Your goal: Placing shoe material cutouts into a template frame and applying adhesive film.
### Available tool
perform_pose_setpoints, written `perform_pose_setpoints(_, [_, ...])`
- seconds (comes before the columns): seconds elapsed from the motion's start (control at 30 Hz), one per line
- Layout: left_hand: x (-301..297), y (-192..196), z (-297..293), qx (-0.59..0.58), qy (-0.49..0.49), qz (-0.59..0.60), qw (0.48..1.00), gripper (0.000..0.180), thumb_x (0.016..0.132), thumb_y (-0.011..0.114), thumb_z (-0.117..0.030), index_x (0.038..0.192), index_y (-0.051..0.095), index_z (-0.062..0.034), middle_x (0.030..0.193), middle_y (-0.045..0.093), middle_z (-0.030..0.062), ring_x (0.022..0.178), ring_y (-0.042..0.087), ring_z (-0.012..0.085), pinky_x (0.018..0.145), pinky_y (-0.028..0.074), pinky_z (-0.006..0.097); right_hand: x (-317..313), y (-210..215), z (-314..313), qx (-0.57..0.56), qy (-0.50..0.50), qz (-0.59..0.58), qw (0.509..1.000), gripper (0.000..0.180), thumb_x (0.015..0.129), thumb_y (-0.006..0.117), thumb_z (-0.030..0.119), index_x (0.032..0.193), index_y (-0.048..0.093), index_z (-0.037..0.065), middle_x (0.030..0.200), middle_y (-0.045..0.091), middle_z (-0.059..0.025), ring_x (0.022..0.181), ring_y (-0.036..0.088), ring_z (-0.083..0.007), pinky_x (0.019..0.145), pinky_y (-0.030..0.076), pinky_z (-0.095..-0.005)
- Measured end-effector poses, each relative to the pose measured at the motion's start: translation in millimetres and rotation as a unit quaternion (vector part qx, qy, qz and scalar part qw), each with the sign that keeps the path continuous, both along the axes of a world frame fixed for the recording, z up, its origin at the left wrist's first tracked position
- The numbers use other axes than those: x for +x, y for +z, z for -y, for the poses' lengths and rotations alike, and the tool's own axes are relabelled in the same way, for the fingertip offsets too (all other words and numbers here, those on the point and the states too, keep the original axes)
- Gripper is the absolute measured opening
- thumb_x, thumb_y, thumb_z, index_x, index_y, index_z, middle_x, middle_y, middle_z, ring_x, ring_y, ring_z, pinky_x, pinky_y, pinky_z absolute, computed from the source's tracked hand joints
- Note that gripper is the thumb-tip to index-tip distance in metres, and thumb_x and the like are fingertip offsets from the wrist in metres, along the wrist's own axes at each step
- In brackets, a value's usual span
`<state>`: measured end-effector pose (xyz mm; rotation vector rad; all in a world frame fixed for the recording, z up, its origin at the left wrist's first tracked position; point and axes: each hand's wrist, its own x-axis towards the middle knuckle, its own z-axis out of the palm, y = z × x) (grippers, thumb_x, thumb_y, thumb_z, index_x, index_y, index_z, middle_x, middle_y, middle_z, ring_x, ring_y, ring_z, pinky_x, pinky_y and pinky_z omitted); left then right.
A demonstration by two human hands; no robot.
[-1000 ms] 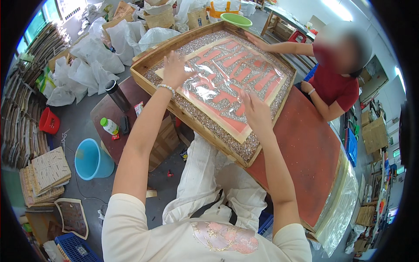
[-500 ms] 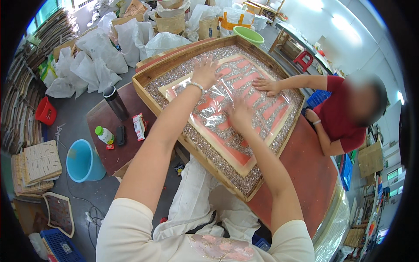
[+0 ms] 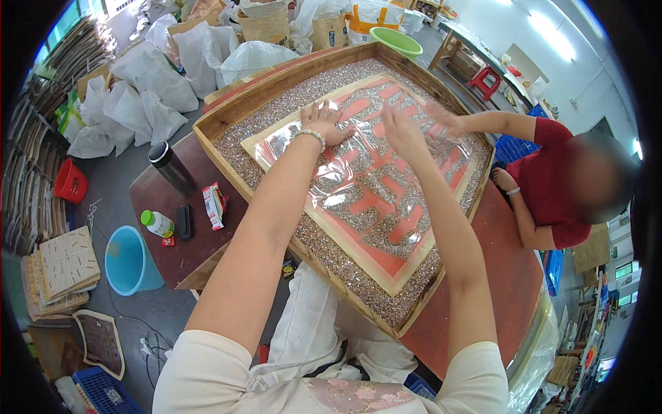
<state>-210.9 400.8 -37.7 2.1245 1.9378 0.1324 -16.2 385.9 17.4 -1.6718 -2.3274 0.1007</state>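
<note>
Here one wooden tray [image 3: 219,123] lies on the dark red table [image 3: 496,276], filled with fine glittering grit, and on the grit rests one rectangular red-and-cream panel [image 3: 376,207] under one clear plastic sheet [image 3: 345,172]. Two hands of the wearer press on that sheet: the left hand [image 3: 324,124], with a bead bracelet at the wrist, lies flat with fingers spread apart, and the right hand [image 3: 400,131] lies flat with fingers held loosely together. A second person in a red shirt [image 3: 552,179] reaches one hand [image 3: 441,119] onto the far edge of the sheet. Beside the tray stand one black flask [image 3: 172,168], one small green-capped bottle [image 3: 157,223], one dark phone [image 3: 184,222] and one snack packet [image 3: 214,205]; one blue bucket [image 3: 127,262] sits on the floor. Since half a second ago both hands have slid farther up the panel, and the right hand now lies level with the left. The panel's long axis runs from upper left to lower right, its near corner pointing toward the wearer's lap.
</note>
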Motion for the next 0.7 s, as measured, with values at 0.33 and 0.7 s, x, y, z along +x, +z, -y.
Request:
perform_pose_setpoints(0.33, [-18,-3,-5,-0.006,0.019,-0.003,1.000,0.073,0.092,0.033,-0.057,0.150,0.009,-0.0184,0.156,0.001,0.0126,0.144,-0.001,0.0283,0.115,0.002,0.044,-9,-56,-5,-0.041,0.076,0.140,0.986,0.053,0.098,0.032,0.040,0.142,0.034,0.011,0.149,0.030,-0.0137,0.135,0.031,-0.0315,0.110,0.016,-0.0543])
perform_pose_setpoints(0.7, [10,29,57,0.222,0.131,-0.084,0.963,0.078,0.089,0.049,-0.045,0.144,0.022,0.0028,0.152,0.008,0.0243,0.143,0.002,0.0343,0.116,0.001,0.044,92,-51,90,0.140,-0.107,-0.050,0.983,0.078,0.092,0.042,0.050,0.141,0.023,-0.008,0.147,0.025,-0.0264,0.139,0.020,-0.0386,0.113,0.013,-0.0496])
